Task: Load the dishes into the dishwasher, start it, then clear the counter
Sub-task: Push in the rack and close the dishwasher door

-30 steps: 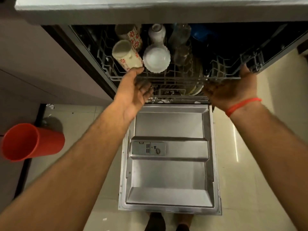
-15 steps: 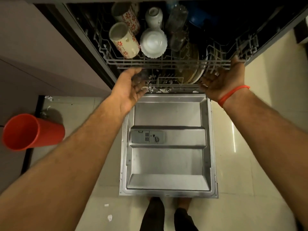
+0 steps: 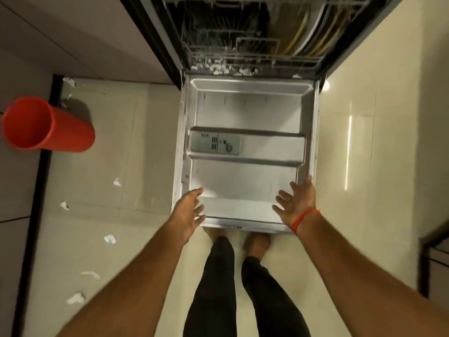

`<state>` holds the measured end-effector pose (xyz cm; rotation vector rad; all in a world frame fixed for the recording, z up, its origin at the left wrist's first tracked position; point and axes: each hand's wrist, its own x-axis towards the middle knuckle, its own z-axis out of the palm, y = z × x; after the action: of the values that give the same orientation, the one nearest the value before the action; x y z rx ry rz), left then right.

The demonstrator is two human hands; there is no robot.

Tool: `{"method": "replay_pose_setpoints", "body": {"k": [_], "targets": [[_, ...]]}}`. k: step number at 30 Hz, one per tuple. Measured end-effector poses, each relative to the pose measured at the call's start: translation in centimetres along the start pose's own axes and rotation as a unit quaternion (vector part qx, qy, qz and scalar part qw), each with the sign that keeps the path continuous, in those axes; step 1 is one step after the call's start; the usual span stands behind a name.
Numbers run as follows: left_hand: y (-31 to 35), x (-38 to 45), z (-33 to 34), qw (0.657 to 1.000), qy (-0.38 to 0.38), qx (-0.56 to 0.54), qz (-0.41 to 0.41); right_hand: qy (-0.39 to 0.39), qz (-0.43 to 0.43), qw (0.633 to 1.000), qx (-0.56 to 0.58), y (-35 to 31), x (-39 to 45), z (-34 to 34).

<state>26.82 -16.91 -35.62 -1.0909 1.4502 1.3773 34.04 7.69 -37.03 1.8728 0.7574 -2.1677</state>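
Note:
The dishwasher door [image 3: 245, 176] lies folded down flat, its steel inner face up, with the grey detergent dispenser [image 3: 215, 144] at its left middle. Behind it the lower rack [image 3: 243, 42] sits inside the machine, holding several plates [image 3: 306, 37] on edge at the right. My left hand [image 3: 188, 212] hovers with straight fingers at the door's near left corner. My right hand [image 3: 297, 203], with a red thread round the wrist, is spread out over the near right corner. Neither hand holds anything.
A red plastic bin [image 3: 46, 125] stands on the floor at the left by the cabinet. White paper scraps [image 3: 109, 239] lie scattered on the cream tiles. My legs and feet [image 3: 257, 242] stand right at the door's near edge. A dark cabinet edge [image 3: 435, 242] shows at far right.
Both hands have come back from the upper rack down to the near edge of the open door. The view has tilted downward, so the cups and bowls of the upper rack are out of sight.

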Motion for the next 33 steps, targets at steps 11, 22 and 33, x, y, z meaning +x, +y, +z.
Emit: {"method": "replay_pose_setpoints", "body": {"k": [11, 22, 33], "targets": [[-15.4, 7.2, -1.5, 0.989, 0.049, -0.088, -0.106, 0.064, 0.082, 0.994, 0.041, 15.2, 6.2, -8.1], [-21.4, 21.0, -2.1, 0.955, 0.068, -0.263, -0.116, 0.089, 0.095, 0.984, 0.120, 21.8, 18.0, -9.8], [-21.7, 26.1, -3.3, 0.934, -0.027, -0.354, -0.047, 0.071, 0.018, 0.969, 0.238, 22.4, 22.5, -9.0]]}}
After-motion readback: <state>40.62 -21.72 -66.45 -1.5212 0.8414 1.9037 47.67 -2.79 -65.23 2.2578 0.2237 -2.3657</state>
